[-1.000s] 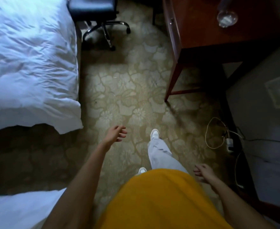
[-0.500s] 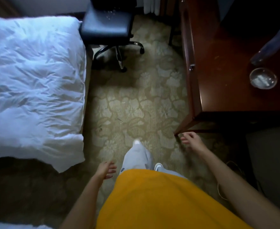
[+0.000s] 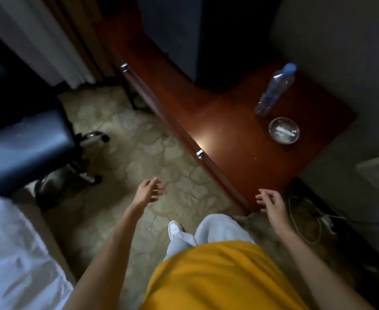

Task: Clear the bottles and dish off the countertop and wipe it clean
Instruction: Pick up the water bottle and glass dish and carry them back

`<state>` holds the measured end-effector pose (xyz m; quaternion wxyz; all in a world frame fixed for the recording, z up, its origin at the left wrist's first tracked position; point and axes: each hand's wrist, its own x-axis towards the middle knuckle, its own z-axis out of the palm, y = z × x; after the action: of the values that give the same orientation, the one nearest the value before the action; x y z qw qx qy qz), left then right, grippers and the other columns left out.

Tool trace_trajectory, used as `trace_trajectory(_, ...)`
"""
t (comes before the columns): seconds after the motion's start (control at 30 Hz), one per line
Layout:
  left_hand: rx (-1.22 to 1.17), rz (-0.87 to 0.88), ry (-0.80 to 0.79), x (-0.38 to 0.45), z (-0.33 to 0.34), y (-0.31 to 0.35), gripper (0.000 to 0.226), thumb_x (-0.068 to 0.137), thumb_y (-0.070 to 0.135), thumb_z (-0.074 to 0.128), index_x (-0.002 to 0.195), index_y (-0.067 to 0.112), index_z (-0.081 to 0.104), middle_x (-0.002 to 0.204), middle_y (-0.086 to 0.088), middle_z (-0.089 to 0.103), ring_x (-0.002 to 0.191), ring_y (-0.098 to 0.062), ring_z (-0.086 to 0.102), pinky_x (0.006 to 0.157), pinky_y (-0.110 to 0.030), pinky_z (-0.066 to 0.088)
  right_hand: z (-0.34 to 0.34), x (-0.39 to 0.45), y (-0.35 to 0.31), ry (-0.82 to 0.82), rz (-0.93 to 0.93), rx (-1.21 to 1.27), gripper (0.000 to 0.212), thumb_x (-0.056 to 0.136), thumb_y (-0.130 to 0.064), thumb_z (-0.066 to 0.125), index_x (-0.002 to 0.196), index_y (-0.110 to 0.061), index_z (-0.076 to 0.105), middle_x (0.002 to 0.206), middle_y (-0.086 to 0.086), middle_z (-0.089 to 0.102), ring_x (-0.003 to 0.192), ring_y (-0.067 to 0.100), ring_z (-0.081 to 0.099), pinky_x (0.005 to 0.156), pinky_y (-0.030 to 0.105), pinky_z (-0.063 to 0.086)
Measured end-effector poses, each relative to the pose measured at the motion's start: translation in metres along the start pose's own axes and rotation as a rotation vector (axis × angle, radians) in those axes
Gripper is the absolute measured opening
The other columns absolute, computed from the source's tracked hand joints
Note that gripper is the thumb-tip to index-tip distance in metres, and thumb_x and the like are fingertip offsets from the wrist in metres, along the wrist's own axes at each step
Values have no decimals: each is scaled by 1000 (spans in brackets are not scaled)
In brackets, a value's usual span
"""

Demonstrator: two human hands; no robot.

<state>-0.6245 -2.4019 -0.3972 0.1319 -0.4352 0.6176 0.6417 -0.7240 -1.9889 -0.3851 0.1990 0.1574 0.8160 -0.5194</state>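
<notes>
A reddish-brown wooden countertop (image 3: 217,121) runs along the right side. On it stands a clear plastic bottle (image 3: 273,90) with a blue cap, near the wall. Just in front of the bottle sits a round glass dish (image 3: 284,130) with something pale inside. My left hand (image 3: 149,191) hangs open over the carpet, holding nothing. My right hand (image 3: 271,203) is open at the near corner of the countertop, well short of the dish and bottle.
A dark office chair (image 3: 27,144) on wheels stands at the left, beside a white bed (image 3: 11,253). Curtains (image 3: 56,41) hang at the back. Cables and a charger (image 3: 313,218) lie on the floor at the right. A pale bin (image 3: 378,173) sits beyond the countertop's end.
I have stepped closer and turned right, so the countertop, bottle and dish now lie nearer the centre. Both hands have risen; the right one has reached the countertop's near corner.
</notes>
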Motion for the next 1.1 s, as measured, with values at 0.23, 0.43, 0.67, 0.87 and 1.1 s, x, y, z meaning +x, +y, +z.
trace_trajectory(0.23,80,155,-228,72,85,132,39,104,38,58,121,4,64,105,-12,76,84,-21,71,70,-31,53,15,35,-54,248,-25,209,27,101,-44,60,120,-24,61,114,-2,71,105,12,68,86,34,56)
trace_trajectory(0.43,62,251,-420,93,174,219,60,75,50,89,122,24,63,118,-14,66,100,-45,74,81,-74,55,9,92,-85,455,24,331,38,103,-48,53,129,-21,55,121,-2,67,109,12,67,90,36,57)
trace_trajectory(0.67,354,612,-497,137,260,296,101,61,50,98,146,35,45,144,5,47,125,-13,59,84,-22,60,-18,148,-91,614,259,380,46,107,-51,37,134,-14,44,120,8,63,101,22,68,76,35,59)
trace_trajectory(0.87,424,602,-622,183,324,314,116,48,39,106,145,32,43,147,6,51,130,-7,59,104,-33,56,-14,184,-95,572,386,387,40,108,-52,34,125,-18,42,104,10,72,80,25,75,55,30,60)
trace_trajectory(1.1,481,541,-654,201,352,307,97,49,40,105,132,20,58,122,-6,73,110,-24,73,93,-55,60,-2,216,-113,584,483,402,43,109,-48,31,130,-14,47,114,7,60,78,20,69,55,35,62)
